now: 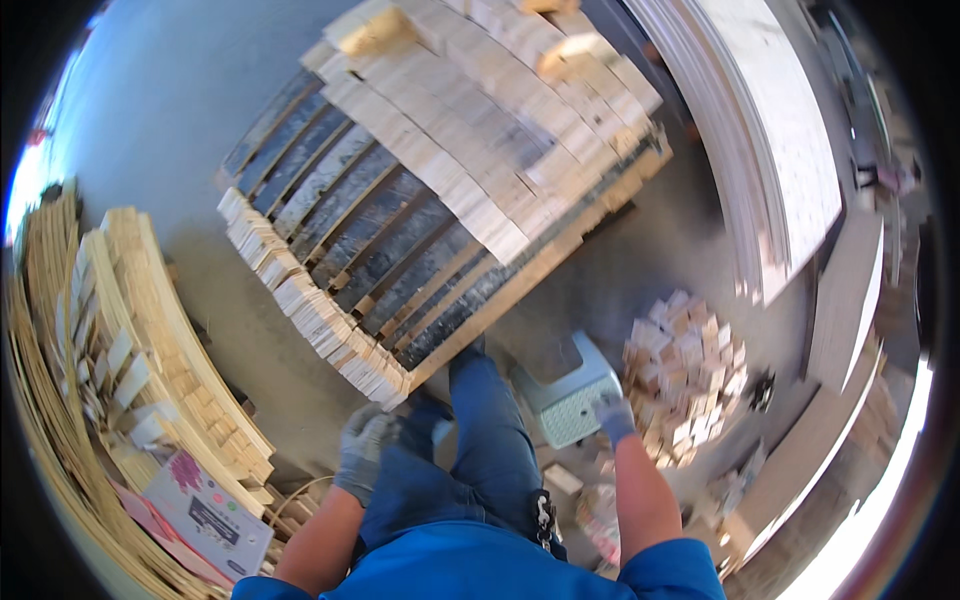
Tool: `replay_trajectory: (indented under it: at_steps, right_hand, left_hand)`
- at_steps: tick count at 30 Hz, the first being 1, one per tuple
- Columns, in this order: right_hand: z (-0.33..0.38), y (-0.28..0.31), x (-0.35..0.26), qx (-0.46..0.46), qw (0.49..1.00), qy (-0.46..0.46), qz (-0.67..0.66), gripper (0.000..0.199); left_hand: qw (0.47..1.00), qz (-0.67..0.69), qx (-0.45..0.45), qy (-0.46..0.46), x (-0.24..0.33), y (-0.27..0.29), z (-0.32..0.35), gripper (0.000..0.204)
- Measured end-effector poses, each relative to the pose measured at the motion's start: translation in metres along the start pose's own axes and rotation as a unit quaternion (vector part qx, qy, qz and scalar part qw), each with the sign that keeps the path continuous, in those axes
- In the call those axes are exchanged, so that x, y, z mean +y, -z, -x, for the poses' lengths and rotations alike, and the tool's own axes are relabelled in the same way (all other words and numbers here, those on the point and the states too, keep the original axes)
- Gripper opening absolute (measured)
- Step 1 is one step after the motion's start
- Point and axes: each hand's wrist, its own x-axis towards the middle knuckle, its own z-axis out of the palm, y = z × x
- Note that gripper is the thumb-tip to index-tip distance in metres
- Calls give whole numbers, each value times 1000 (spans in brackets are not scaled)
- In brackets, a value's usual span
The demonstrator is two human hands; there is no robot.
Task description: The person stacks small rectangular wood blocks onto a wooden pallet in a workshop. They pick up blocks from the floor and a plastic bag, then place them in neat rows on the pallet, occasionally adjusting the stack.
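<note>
My left hand [366, 450], in a grey work glove, is beside my left knee, just below the near corner of the pallet. Its fingers look loosely apart, and I see nothing in them. My right hand [614, 414], gloved as well, has its fingers round the right edge of a pale green plastic stool [577, 408]. The stool is by my right leg and has a dotted seat. To its right is a heap of short wooden blocks [683, 372]. A slatted pallet [375, 235] lies ahead of me, with many wooden blocks [470, 120] packed over its far part.
Thin wood pieces [310, 305] line the pallet's left edge. Long wooden strips and stacked boards [185, 350] stand at the left, near a printed carton [208, 518]. Large pale sheets [765, 120] are stacked at the far right, and brown boards [795, 455] lie nearer.
</note>
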Motion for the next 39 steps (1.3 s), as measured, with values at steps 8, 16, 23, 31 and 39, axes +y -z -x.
replay_trajectory:
  at_steps: [8, 16, 23, 31, 39]
  right_hand:
    - [58, -10, 25, -202, 925, 154, 283, 42]
    - [-39, 68, -239, -97, 968, 201, 111, 50]
    - [-48, 6, -375, -297, 898, 293, 141, 50]
    - [11, -50, -432, -427, 791, 371, 235, 45]
    - [13, -170, -355, -537, 763, 295, 207, 51]
  left_hand:
    - [961, 240, 129, 40, -87, 42, 24, 38]
    - [897, 305, 316, 37, -188, 167, 76, 43]
    - [798, 364, 477, 65, -279, 91, 215, 46]
    - [657, 456, 512, 315, -448, -190, 301, 57]
    - [600, 512, 543, 290, -551, -189, 207, 58]
